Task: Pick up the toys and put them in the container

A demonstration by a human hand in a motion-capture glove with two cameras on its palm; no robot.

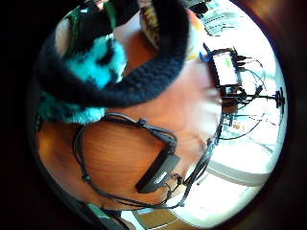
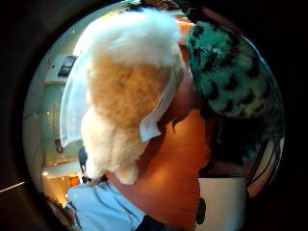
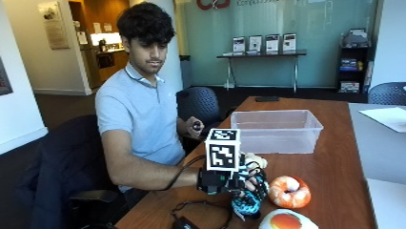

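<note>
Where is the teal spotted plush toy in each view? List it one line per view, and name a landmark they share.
Outside view: teal spotted plush toy hangs under the gloved right hand, above the wooden table, beside the orange plush ring.
Little finger side palm view: toy lies close to the palm, behind a black gloved finger.
Thumb side palm view: toy sits beside the cream plush toy.
Shared landmark: the wooden table.

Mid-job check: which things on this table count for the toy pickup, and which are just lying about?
Job:
- teal spotted plush toy, gripped by the gloved right hand
- cream fluffy plush toy, close to the palm
- orange and white plush toy on the table
- clear plastic container

Lying about:
- black box with cables
- paper sheet
</note>
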